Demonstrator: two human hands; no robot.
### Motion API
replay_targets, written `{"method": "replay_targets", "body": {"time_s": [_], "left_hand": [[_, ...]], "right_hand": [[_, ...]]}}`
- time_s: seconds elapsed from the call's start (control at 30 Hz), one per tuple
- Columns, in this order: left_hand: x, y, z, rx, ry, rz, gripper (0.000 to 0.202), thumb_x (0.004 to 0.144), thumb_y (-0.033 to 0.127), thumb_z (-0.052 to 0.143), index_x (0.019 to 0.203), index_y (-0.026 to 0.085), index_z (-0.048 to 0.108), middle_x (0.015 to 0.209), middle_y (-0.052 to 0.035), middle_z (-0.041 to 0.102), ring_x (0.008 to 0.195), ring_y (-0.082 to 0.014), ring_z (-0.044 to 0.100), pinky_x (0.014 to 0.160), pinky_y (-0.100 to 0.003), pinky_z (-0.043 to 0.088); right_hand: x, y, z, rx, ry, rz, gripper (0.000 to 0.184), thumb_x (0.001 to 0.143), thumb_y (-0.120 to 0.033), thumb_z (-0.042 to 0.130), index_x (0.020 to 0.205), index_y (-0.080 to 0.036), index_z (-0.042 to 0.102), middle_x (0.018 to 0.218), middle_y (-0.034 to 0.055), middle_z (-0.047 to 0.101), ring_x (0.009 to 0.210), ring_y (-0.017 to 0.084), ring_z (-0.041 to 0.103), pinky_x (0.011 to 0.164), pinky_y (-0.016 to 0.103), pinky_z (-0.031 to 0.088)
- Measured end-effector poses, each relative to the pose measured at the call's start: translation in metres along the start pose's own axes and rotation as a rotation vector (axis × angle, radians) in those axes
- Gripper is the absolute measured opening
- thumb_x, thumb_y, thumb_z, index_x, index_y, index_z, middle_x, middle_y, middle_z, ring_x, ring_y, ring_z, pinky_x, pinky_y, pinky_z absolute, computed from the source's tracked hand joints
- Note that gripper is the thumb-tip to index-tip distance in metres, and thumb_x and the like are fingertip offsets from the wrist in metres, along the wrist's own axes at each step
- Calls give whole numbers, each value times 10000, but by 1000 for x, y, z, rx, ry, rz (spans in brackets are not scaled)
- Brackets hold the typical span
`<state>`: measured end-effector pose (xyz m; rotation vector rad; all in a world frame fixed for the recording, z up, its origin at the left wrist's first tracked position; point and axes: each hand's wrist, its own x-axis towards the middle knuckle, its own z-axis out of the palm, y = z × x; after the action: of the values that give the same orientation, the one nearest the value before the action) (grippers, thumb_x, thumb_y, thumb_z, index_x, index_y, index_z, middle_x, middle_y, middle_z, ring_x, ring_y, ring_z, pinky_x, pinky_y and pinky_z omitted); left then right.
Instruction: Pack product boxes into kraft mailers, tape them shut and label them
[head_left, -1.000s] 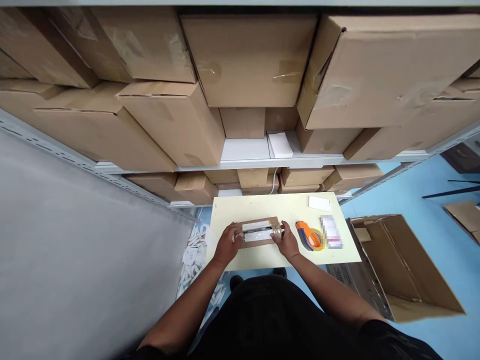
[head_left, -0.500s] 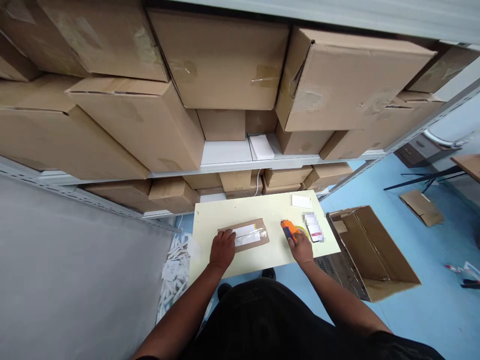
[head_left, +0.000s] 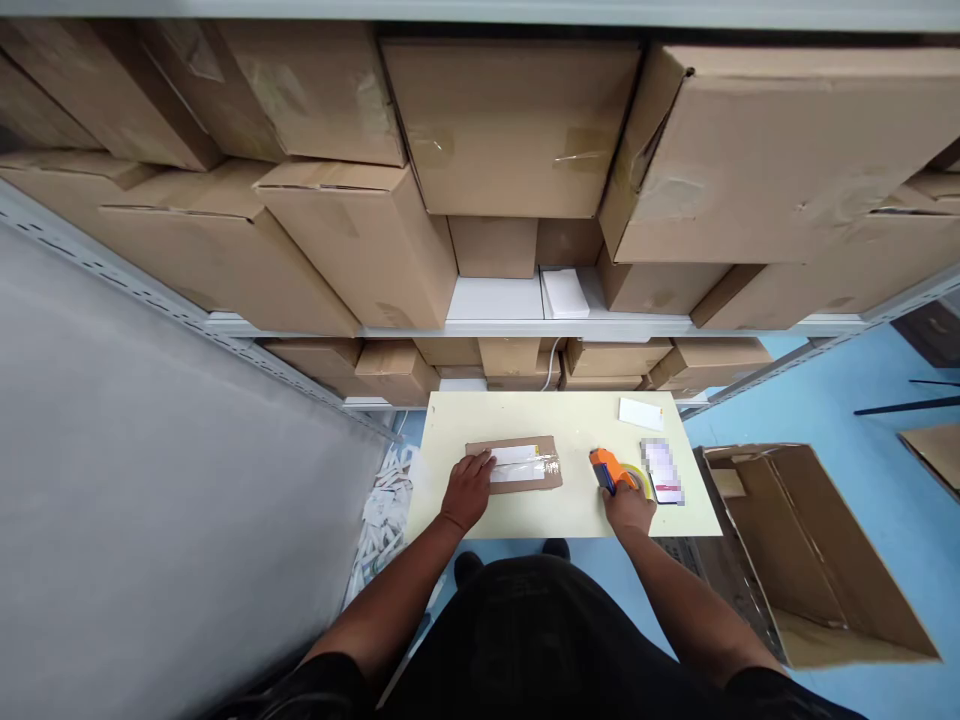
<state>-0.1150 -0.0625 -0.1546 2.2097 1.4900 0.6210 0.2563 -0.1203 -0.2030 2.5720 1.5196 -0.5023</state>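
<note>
A flat piece of brown cardboard lies on the pale tabletop with a white card or label on it. Clear, shiny tape crosses its right part. My left hand rests on the cardboard's left end, fingers laid out over it and touching the white piece. On the right, my right hand is closed around an orange and blue tape dispenser with a yellowish tape roll. The dispenser stays low at the tabletop, apart from the cardboard.
A phone lies right of the dispenser, a white card behind it. Shelves with several cardboard boxes rise beyond the table. An open carton stands on the floor at right, paper scraps at left, beside a grey wall.
The camera view has turned, so the table and shelves sit straighter and further right in the picture. Both hands keep their places on the cardboard and the tape dispenser.
</note>
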Motion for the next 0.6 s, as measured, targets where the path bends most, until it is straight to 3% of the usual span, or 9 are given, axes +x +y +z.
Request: {"method": "replay_targets", "body": {"time_s": [0.17,0.33,0.43,0.6], "left_hand": [[2,10,3,-1,10,-13,457,881,68,481,1240,238,707,1452,-120,605,1271,-372,542,1078,-565,406],[0,18,5,40,13,-26,460,871,53,485,1217,237,725,1432,-105,625,1270,-364,546,1070,-568,427],[0,15,3,0,2,-21,467,874,54,485,1220,241,735,1432,-92,634,1269,-350,555,1070,-571,439],[2,10,-5,-199,50,-44,409,835,80,523,1116,233,777,1387,-80,668,1239,-304,585,1123,-556,423]], "right_hand": [[-5,8,-19,109,11,47,359,940,-486,487,1016,-182,660,930,159,726,942,352,695,830,470,475],[-18,7,-59,685,32,30,345,871,-539,517,839,-219,639,732,57,703,700,265,653,609,331,468],[-24,-21,-91,808,23,-100,379,857,-573,535,742,-223,620,625,7,631,616,214,578,549,293,414],[-25,-105,-133,696,-237,-454,516,849,-669,587,607,-214,578,539,-29,535,555,156,504,536,263,349]]}}
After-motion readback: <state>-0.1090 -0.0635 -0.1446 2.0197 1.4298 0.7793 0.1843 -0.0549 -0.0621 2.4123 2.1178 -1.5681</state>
